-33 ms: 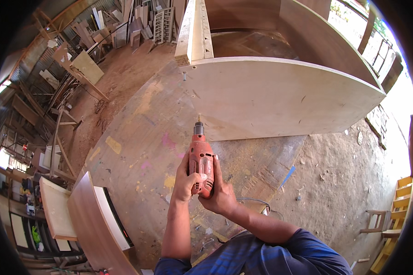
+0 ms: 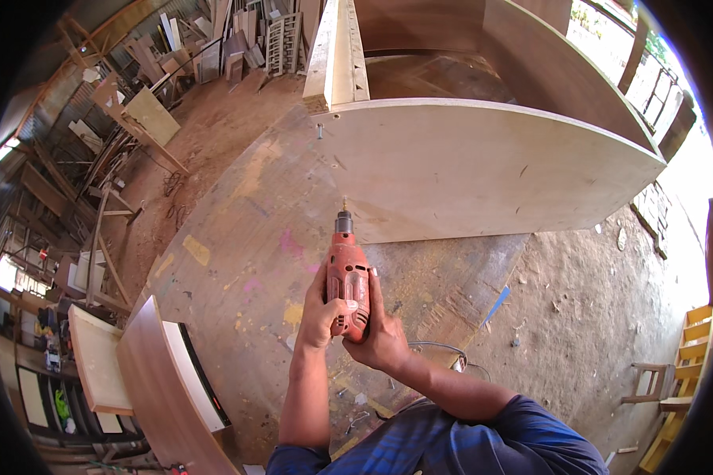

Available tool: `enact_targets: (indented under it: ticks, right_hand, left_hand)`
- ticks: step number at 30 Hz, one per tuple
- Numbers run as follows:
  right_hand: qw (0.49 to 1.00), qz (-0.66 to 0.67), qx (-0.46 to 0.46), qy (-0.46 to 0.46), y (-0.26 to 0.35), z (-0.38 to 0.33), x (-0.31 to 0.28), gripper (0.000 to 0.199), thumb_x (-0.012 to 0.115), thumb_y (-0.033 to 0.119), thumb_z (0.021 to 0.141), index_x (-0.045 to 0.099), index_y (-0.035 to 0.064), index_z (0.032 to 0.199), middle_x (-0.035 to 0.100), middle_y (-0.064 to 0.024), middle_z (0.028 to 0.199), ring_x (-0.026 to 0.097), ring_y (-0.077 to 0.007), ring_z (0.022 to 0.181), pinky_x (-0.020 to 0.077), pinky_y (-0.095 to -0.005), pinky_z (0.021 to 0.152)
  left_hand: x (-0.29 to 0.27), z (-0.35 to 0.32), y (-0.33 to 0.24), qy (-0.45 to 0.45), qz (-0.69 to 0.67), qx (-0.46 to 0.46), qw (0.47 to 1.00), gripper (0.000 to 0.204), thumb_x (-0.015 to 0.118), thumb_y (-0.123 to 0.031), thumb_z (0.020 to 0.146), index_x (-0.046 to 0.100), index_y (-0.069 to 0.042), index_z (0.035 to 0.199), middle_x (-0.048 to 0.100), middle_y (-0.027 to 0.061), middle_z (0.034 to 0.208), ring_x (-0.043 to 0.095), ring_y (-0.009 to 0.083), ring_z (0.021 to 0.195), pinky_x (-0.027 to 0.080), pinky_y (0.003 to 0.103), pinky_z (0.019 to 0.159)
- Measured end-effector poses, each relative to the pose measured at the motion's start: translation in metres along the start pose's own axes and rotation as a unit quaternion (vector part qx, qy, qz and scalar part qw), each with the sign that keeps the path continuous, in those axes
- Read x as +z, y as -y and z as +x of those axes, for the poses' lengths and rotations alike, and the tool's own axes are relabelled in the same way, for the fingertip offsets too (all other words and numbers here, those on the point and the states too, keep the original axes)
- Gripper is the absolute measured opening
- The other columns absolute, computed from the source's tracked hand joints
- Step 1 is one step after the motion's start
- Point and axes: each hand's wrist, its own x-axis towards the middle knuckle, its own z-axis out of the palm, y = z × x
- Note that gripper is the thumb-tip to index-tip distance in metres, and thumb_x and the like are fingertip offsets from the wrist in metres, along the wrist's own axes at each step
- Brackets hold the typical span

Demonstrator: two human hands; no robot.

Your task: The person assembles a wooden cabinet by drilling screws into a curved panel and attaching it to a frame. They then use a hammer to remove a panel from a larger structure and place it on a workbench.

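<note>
Both of my hands are wrapped around a red power drill [image 2: 347, 265], pointing away from me. My left hand [image 2: 318, 321] grips its left side, thumb laid across the rear of the body. On the other side, my right hand [image 2: 382, 336] clasps the back end, index finger stretched along the casing. A thin bit [image 2: 345, 203] in the black chuck meets the left edge of a pale wooden panel [image 2: 483, 170], the near side of a box-like cabinet frame. How deep the bit sits is unclear. Farther up that edge, a screw [image 2: 320, 131] sticks out near the corner.
The frame rests on a paint-stained work board [image 2: 245, 237]. A cord [image 2: 440, 345] trails by my right forearm, and loose screws [image 2: 356, 419] lie near my body. Panels [image 2: 162, 388] lean at lower left. Scrap wood [image 2: 245, 47] is piled far left; a yellow shelf unit [image 2: 689, 356] stands right.
</note>
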Motion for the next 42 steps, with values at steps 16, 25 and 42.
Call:
enact_targets:
  ticks: [16, 25, 42]
  right_hand:
    - [0.995, -0.07, 0.026, 0.06, -0.02, -0.021, -0.017, 0.127, 0.079, 0.021, 0.072, -0.003, 0.0092, 0.168, 0.071, -0.0284, 0.111, 0.07, -0.0496, 0.096, 0.058, -0.0551, 0.08]
    - [0.988, -0.095, 0.073, 0.1, -0.051, -0.006, -0.012, 0.125, 0.078, 0.019, 0.071, 0.0, 0.0121, 0.168, 0.072, -0.0264, 0.106, 0.07, -0.0484, 0.093, 0.0568, -0.055, 0.078]
    - [0.995, -0.091, 0.007, 0.036, -0.096, 0.002, 0.02, 0.119, 0.08, 0.018, 0.074, 0.008, 0.0041, 0.167, 0.072, -0.0242, 0.105, 0.072, -0.0454, 0.088, 0.0582, -0.0527, 0.074]
  left_hand:
    - [-0.006, -0.016, 0.061, 0.014, -0.144, -0.028, 0.989, 0.089, 0.063, -0.011, 0.073, 0.037, -0.001, 0.157, 0.055, 0.0129, 0.142, 0.058, 0.0261, 0.131, 0.048, 0.039, 0.111]
    - [-0.027, 0.004, 0.117, 0.023, -0.186, -0.066, 0.98, 0.085, 0.061, -0.014, 0.078, 0.035, -0.002, 0.158, 0.055, 0.0126, 0.143, 0.058, 0.0261, 0.132, 0.048, 0.039, 0.111]
    - [-0.039, 0.024, 0.135, 0.031, -0.17, -0.039, 0.984, 0.097, 0.066, -0.011, 0.069, 0.033, -0.003, 0.16, 0.053, 0.0101, 0.144, 0.055, 0.0245, 0.133, 0.046, 0.038, 0.113]
